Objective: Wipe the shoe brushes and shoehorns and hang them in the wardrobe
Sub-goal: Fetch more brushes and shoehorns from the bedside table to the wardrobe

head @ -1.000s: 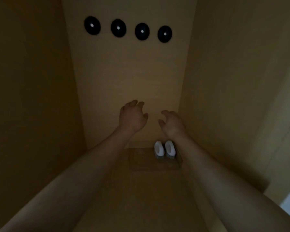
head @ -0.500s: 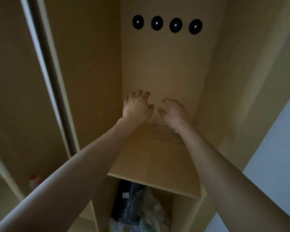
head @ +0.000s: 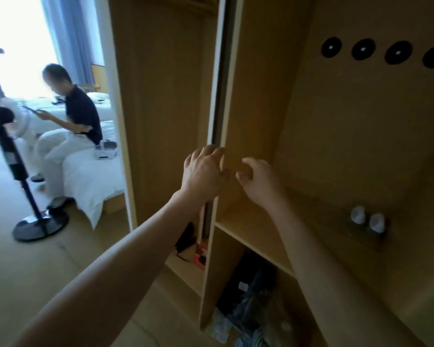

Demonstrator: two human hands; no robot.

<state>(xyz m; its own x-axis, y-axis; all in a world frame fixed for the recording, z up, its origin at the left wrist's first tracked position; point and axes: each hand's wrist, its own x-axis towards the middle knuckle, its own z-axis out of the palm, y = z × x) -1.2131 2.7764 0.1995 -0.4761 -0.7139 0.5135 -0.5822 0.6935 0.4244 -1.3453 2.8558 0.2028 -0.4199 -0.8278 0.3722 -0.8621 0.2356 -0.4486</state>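
Two bare forearms reach forward into an open light-wood wardrobe [head: 361, 136]. The left hand [head: 203, 172] is raised in front of the wardrobe's vertical divider panel [head: 232, 96], fingers loosely curled and holding nothing; whether the fingertips touch the panel edge cannot be told. The right hand [head: 259, 180] hovers just beside it, fingers also relaxed and bent, empty. On the wooden shelf [head: 261, 234] to the right, well apart from both hands, sit two small white-backed shoe brushes [head: 367, 219] side by side, near the back wall, their long axes parallel and running from the shelf front toward the back. Above them, four round black wall hooks [head: 380, 52] form a row on the back panel. Below the shelf lie dark bags [head: 251, 304]. At far left, a person sits on a white bed [head: 90, 176] beside a black standing fan [head: 18, 171].
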